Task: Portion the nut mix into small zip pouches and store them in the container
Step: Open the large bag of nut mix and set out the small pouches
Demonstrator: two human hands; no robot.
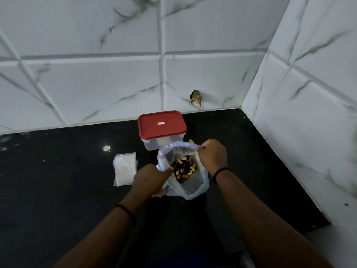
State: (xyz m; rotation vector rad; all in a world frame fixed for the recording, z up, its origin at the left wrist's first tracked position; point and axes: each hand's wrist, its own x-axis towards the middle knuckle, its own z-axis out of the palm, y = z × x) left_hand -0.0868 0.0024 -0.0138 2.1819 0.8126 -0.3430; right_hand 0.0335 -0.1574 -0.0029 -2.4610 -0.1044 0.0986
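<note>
Nut mix point(184, 167): pale and dark pieces heaped in the bottom of a clear, crinkled plastic bag point(201, 187), which stands open on the counter between my hands.

Counter point(58, 190): black, glossy, speckled, with one pale spot of reflected light. It runs into a corner of white, grey-veined marble-look wall tiles point(96, 84) with bevelled edges; one tile near the counter line is chipped.

Container point(162, 130): rectangular, clear plastic body, red rounded lid on, standing just behind the bag against the back wall.

Zip pouches point(124, 169): small flat stack, translucent, lying left of the bag, near my left hand.

My left hand point(150, 179): closed on the bag's near-left rim, fingers pinching the film.

My right hand point(212, 155): fisted on the far-right rim, pulling the mouth wide. The nuts lie below and between both grips. A dark band sits on each wrist.
</note>
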